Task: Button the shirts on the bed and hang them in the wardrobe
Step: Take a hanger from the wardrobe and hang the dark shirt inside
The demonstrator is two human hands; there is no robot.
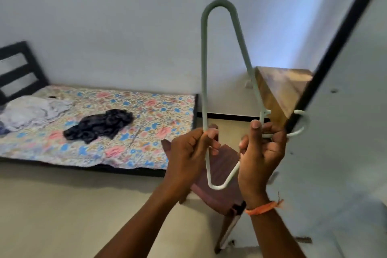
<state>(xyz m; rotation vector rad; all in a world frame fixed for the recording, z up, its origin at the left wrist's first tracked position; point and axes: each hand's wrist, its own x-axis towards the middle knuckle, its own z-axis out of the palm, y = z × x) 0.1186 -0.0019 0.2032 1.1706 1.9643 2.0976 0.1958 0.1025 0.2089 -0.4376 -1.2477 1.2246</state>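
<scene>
1. Nearest, both hands are closed on one pale green plastic-coated wire hanger (204,65), held on end. The left hand (188,153) pinches its long straight bar; the right hand (261,151) wraps the neck where the hook (301,123) sticks out to the right.
2. My reading: the hanger is being fetched, so no shirt is on it yet. Keep the right grip at the neck, since that hand will carry the weight later, and let the left grip slide along the bar.
3. Just right of the right grip, the hook sits close to the dark edge of the pale wardrobe door (343,52); turn it clear so it does not snag.
4. Below the grips stands a reddish-brown wooden chair (219,176); step round it.
5. Far left of the grips, on the floral-sheeted bed (146,111), lie a crumpled dark shirt (98,125) and a crumpled pale garment (31,111). Lay each flat and button it before threading the hanger in.
</scene>
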